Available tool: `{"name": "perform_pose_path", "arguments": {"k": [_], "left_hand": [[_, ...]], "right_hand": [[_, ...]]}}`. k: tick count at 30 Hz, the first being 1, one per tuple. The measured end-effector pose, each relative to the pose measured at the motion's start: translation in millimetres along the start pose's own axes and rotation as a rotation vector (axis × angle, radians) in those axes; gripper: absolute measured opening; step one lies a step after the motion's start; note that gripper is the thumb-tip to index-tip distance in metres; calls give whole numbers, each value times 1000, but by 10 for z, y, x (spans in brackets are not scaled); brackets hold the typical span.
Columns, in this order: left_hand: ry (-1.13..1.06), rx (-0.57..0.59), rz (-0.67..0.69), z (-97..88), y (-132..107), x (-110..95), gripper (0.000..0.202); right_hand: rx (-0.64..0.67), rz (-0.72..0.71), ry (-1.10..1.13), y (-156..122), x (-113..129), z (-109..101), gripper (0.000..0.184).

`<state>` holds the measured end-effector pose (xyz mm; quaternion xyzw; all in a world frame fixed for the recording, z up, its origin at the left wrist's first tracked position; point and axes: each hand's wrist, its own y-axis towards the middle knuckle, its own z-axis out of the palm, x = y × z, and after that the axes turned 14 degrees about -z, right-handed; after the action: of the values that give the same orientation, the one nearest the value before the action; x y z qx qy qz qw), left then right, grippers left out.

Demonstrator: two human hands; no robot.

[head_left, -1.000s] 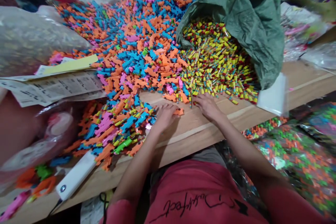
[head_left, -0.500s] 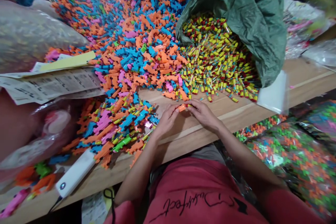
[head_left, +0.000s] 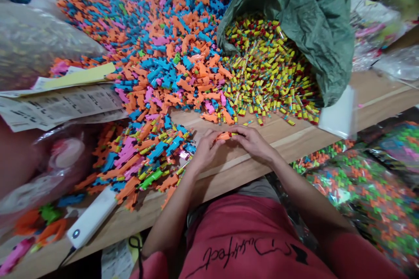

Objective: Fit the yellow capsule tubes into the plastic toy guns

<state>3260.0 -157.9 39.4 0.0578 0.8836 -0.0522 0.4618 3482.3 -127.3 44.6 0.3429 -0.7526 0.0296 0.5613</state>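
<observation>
Head view. The left hand (head_left: 203, 147) and the right hand (head_left: 254, 143) meet over the bare front strip of the wooden desk (head_left: 294, 133), fingertips turned toward each other, and together pinch one small orange toy piece (head_left: 224, 136). The piece lies directly between the hands, just above the desk, with its long axis running left to right, so that each hand closes on one end and neither is nearer than the other. Whether a second, thinner part is also held at the right-hand end is too small to tell. Just beyond the hands lies the near edge of a large heap of orange, blue and pink pieces (head_left: 170, 52). To its right, yellow sticks (head_left: 271, 74) spill from an open green sack (head_left: 304, 22). A smaller pile of mixed pieces (head_left: 147, 157) lies just left of the left hand, with printed papers (head_left: 62, 104) farther left.
</observation>
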Motion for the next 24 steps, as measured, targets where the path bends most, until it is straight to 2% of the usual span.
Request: {"name": "perform_pose_path", "arguments": {"k": [4,8,12,14,16,19,21,22,23,24], "left_hand": [[77,-2,33,-4,-24,-26,33],[185,-52,95,51,-43,-42,31],[287,-10,98,1,-98,-71,33],[315,-1,93,-192,-177,-78,32],[347,-59,81,-548,-308,-78,31],[457,-244,11,-1247,-550,-91,34],[550,-435,-65,-1600,-645,-128,45],[573,-514,-90,-1683,-641,-151,49],[569,-560,-98,-1688,-595,-172,50],[538,-561,-88,-1619,-504,-186,47]], "right_hand": [[13,-14,-44,11,-7,-18,24],[0,-27,-198,-9,-28,30,21],[-5,-25,-209,-40,38,135,18],[20,-46,-131,-48,73,140,19],[17,-70,-89,-57,66,71,26],[-67,-80,-188,-85,-61,-144,29],[-93,-75,-319,-106,-202,-288,22],[-89,-70,-384,-113,-276,-339,22],[-76,-63,-445,-115,-348,-369,22],[-58,-57,-498,-114,-413,-379,23]]}}
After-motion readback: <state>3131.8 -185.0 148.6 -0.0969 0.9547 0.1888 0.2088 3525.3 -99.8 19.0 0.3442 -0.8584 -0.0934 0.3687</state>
